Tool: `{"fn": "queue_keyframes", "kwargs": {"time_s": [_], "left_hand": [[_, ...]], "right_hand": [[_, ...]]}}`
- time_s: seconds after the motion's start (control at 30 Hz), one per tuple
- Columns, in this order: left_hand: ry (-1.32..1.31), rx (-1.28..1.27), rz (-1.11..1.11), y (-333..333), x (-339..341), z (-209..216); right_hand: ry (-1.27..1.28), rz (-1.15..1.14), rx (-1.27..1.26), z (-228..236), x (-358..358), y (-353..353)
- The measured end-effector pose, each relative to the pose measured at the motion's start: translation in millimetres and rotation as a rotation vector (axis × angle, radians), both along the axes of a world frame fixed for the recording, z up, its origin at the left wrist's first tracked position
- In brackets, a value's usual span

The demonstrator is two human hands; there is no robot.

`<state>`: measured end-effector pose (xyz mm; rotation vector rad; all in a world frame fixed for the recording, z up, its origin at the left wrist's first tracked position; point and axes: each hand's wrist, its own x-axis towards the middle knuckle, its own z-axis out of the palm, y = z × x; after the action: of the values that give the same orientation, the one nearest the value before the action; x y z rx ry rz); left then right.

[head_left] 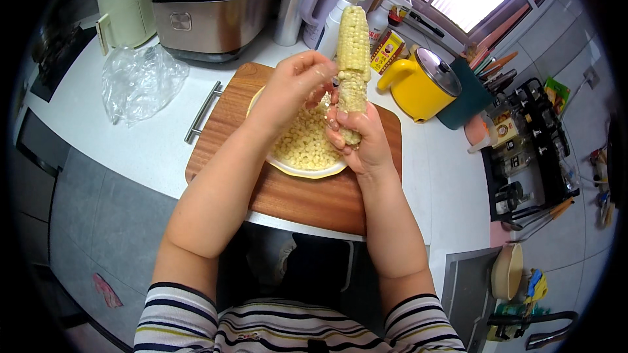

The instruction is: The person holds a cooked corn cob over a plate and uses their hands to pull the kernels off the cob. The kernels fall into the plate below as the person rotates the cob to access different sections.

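My right hand is wrapped round the lower end of a pale yellow corn cob, which stands nearly upright. Rows of kernels cover its upper part, while the lower part is stripped. Beside the cob, my left hand has its fingers curled in, their tips close to the cob's middle; whether they hold a kernel is too small to tell. Beneath both hands sits a white plate with a yellow rim, heaped with loose corn kernels. It rests on a wooden cutting board, and my left forearm hides part of it.
A crumpled clear plastic bag and a metal bar handle lie left of the board. Behind stand a rice cooker, a light green appliance and a white spray bottle. At right is a yellow electric pot; a sink lies nearer.
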<state>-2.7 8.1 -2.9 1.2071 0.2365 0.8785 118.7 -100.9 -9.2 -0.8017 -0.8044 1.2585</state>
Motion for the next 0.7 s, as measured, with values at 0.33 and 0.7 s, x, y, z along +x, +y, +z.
{"fn": "queue_keyframes", "kwargs": {"time_s": [0.33, 0.7], "left_hand": [[0.084, 0.159, 0.093, 6, 5, -10], [0.1, 0.25, 0.221, 3, 6, -10]], "right_hand": [[-0.163, -0.065, 0.002, -1, -8, 3], [-0.676, -0.451, 0.118, -15, -8, 14]]}}
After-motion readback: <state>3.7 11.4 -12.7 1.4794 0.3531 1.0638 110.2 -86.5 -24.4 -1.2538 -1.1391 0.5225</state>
